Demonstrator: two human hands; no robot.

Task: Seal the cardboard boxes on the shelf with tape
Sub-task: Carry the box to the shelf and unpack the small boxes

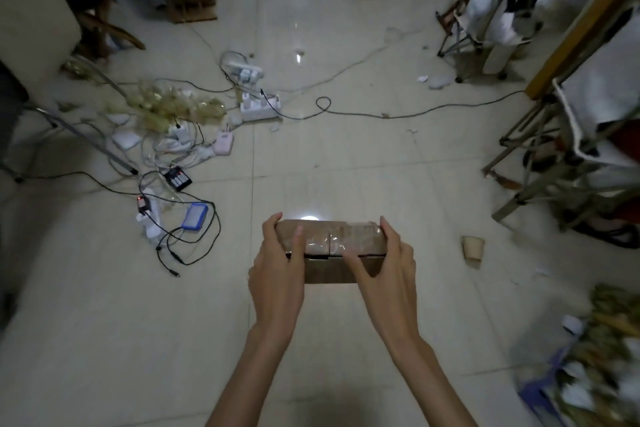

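Box (341, 246) held out in front of me above the tiled floor (346, 156), long axis running left to right, one end in each hand. Left hand (277, 270) grips the left end, thumb pressing the taped top. Right hand (384, 270) grips the right end, fingers curled over it. Tape (346, 236) already crosses the seam; neither hand is nearer.

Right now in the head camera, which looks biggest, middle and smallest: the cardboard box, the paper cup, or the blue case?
1. cardboard box, though it is nearest the camera
2. blue case and paper cup: too alike to rank
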